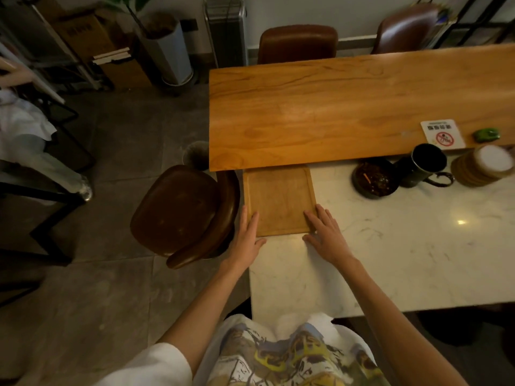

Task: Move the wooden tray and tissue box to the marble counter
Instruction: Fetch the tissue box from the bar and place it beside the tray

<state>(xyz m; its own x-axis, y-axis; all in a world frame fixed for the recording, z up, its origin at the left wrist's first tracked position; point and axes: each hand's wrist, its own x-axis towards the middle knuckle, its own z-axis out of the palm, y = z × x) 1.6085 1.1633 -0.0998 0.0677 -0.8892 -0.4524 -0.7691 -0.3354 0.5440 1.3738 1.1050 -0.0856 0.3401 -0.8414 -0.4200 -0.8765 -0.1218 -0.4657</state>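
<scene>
A flat wooden tray (280, 199) with a low rim lies on the white marble counter (390, 240), at its left end, its far edge tucked against the higher wooden table (348, 107). My left hand (248, 238) rests on the tray's near left corner, fingers spread, thumb on the near edge. My right hand (326, 235) lies flat on the near right corner, fingers apart. Neither hand is closed around the tray. No tissue box is in view.
On the counter to the right stand a dark ashtray (374, 178), a black mug (426, 165) and a stack of round coasters (485, 165). A no-smoking card (443, 134) and a green object (487, 135) lie on the wooden table. A brown chair (184, 213) stands left of the counter.
</scene>
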